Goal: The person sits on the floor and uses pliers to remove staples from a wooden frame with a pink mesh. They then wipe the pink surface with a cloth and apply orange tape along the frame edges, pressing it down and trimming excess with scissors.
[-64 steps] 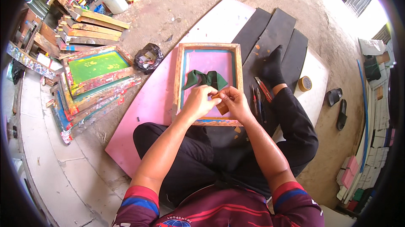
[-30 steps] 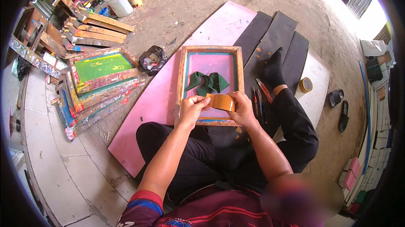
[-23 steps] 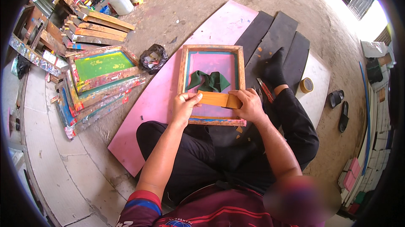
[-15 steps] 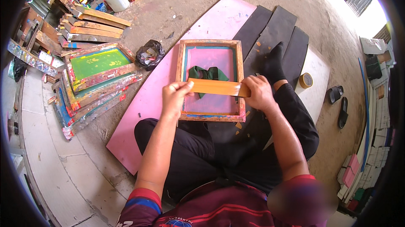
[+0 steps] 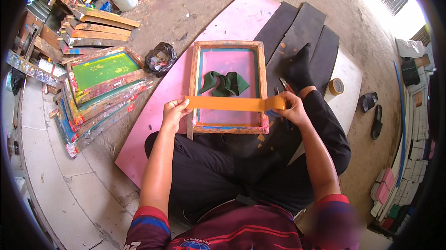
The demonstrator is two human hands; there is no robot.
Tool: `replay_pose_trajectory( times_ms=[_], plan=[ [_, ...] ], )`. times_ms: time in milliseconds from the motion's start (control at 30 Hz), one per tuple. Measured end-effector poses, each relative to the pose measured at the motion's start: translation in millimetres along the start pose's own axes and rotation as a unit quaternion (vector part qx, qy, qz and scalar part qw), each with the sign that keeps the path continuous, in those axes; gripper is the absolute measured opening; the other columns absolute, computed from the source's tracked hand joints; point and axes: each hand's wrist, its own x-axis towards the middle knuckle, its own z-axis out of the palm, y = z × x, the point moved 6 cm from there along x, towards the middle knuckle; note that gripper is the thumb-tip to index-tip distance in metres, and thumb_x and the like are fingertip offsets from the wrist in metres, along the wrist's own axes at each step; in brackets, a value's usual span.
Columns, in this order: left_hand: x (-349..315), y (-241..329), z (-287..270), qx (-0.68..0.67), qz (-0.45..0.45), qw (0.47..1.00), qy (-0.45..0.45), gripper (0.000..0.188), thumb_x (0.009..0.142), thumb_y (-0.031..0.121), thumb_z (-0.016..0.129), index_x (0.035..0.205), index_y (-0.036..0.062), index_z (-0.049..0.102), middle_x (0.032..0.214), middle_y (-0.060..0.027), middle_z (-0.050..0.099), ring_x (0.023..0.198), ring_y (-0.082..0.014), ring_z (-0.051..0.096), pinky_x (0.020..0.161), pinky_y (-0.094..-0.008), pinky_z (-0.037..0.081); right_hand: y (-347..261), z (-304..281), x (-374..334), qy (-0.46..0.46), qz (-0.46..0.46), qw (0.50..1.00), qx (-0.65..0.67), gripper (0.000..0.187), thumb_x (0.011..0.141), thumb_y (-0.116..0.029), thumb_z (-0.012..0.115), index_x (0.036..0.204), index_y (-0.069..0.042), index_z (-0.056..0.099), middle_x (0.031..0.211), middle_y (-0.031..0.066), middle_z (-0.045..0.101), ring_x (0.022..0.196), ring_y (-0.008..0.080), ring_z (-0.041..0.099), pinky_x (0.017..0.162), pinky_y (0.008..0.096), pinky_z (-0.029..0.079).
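Note:
A strip of orange-brown adhesive tape (image 5: pixel 225 103) is stretched taut across the lower part of a wooden screen-printing frame (image 5: pixel 261 64). Its free end is pinched between the thumb and fingers of my left hand (image 5: pixel 173 113), just past the frame's left side. At the other end, my right hand (image 5: pixel 295 107) grips the tape roll (image 5: pixel 275 103) beside the frame's right side. On the pale mesh (image 5: pixel 227 62) above the strip lies a crumpled dark green cloth (image 5: pixel 234 84). Whether the tape touches the mesh I cannot tell.
Pink board (image 5: pixel 251 10) and black sheets (image 5: pixel 304 22) lie underneath. To the left are stacked frames (image 5: pixel 109 71) and a black plastic bag (image 5: pixel 160 59). A second tape roll (image 5: pixel 336 86) sits at right, with a cutter-like tool (image 5: pixel 285 84) near my foot and slippers (image 5: pixel 377 122) beyond.
My hands have moved apart, and the tape strip between them is longer, now spanning the frame's width. My left hand shifted left and slightly down. The cutter-like tool has come into sight.

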Motion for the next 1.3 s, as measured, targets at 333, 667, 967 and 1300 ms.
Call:
replay_pose_trajectory(
  times_ms=[333,667,967,1300],
  plan=[
    [26,-57,-16,0.161,-0.021,0.985,0.050,0.023,0.098,0.022,0.081,0.097,-0.0004,0.078,0.083,-0.0044,0.076,0.069,-0.0100,0.066,0.063,-0.0271,0.051,4,-13,-12,0.001,-0.057,0.950,-0.307,0.052,0.072,-0.040,0.095,0.116,-0.015,0.079,0.102,0.0071,0.070,0.099,0.0312,0.069,0.089,0.0452,0.054],
    [41,-69,-9,0.329,0.059,0.936,0.113,0.024,0.091,0.027,0.084,0.091,0.0029,0.083,0.076,-0.0094,0.079,0.070,-0.0177,0.073,0.068,-0.0362,0.055,7,8,-17,0.008,-0.165,0.877,-0.452,0.031,0.088,-0.045,0.081,0.109,-0.023,0.084,0.090,0.0019,0.061,0.092,0.0242,0.065,0.081,0.0409,0.050],
    [34,-57,6,0.406,0.167,0.888,0.137,0.025,0.085,0.024,0.089,0.089,0.0007,0.082,0.093,-0.0163,0.073,0.088,-0.0298,0.072,0.081,-0.0413,0.056,4,6,-13,0.026,-0.195,0.850,-0.488,0.022,0.088,-0.040,0.082,0.102,-0.024,0.083,0.088,0.0027,0.059,0.086,0.0247,0.065,0.078,0.0418,0.052],
    [41,-67,-8,0.283,0.138,0.936,0.155,0.025,0.088,0.018,0.088,0.088,-0.0051,0.079,0.088,-0.0118,0.073,0.081,-0.0211,0.068,0.078,-0.0357,0.053,39,7,-23,0.100,-0.106,0.950,-0.275,0.037,0.090,-0.032,0.087,0.121,-0.013,0.080,0.090,0.0102,0.060,0.079,0.0270,0.067,0.073,0.0400,0.056]
  ],
)
